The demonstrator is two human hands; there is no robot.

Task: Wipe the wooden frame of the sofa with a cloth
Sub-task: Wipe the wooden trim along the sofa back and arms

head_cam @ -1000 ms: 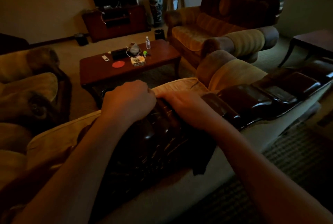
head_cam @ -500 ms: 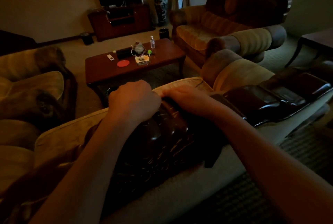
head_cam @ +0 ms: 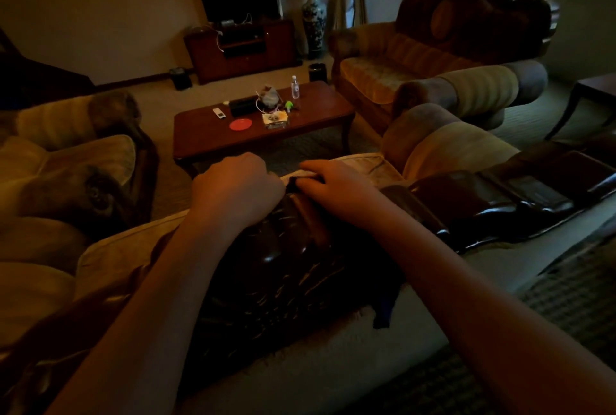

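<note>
The sofa's dark, glossy carved wooden frame point(head_cam: 286, 248) runs across the sofa's back, right in front of me. My left hand point(head_cam: 236, 188) is curled into a fist over the frame's far top edge. Close beside it, my right hand point(head_cam: 333, 181) lies fingers-down on a dark cloth point(head_cam: 383, 308). The cloth runs under my right forearm, and one corner hangs down the sofa's pale back. Most of the cloth is hard to tell from the dark wood in this dim light.
Beyond the frame are the sofa's yellow seat cushion point(head_cam: 366, 164) and a wooden coffee table point(head_cam: 260, 127) with a bottle and small items. An armchair point(head_cam: 433, 64) stands at the right, another sofa point(head_cam: 66, 164) at the left, and a TV cabinet point(head_cam: 240, 47) at the far wall.
My right hand has slid a little along the frame's top toward my left hand. The left hand stays put, and my view has shifted slightly.
</note>
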